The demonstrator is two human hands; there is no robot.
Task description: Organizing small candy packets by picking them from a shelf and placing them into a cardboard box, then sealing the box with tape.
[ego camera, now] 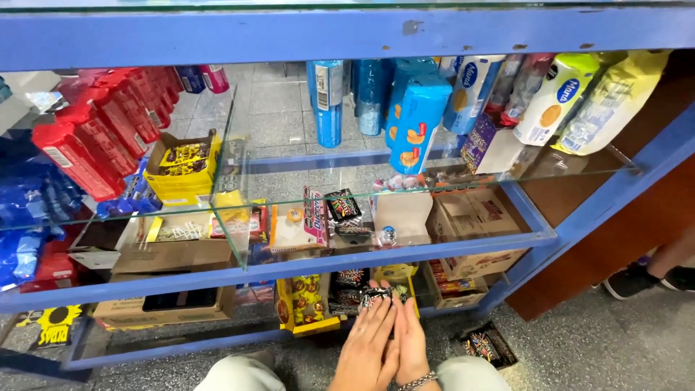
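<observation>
A small shop: blue-framed glass display case (pixel 347 32) above the grip, glass shelves (pixel 289 185) stocked with red biscuit packs (pixel 87 137) up to its left, blue biscuit rolls (pixel 413 119) straight above, open cardboard sweet boxes (pixel 470 217) just beside

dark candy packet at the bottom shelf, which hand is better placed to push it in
Probably the left hand: its fingertips already touch the dark candy packet. The right hand lies beside it, slightly lower.

Left hand (pixel 368 346), right hand (pixel 410 340) pressed together; fingers extended forward
</observation>
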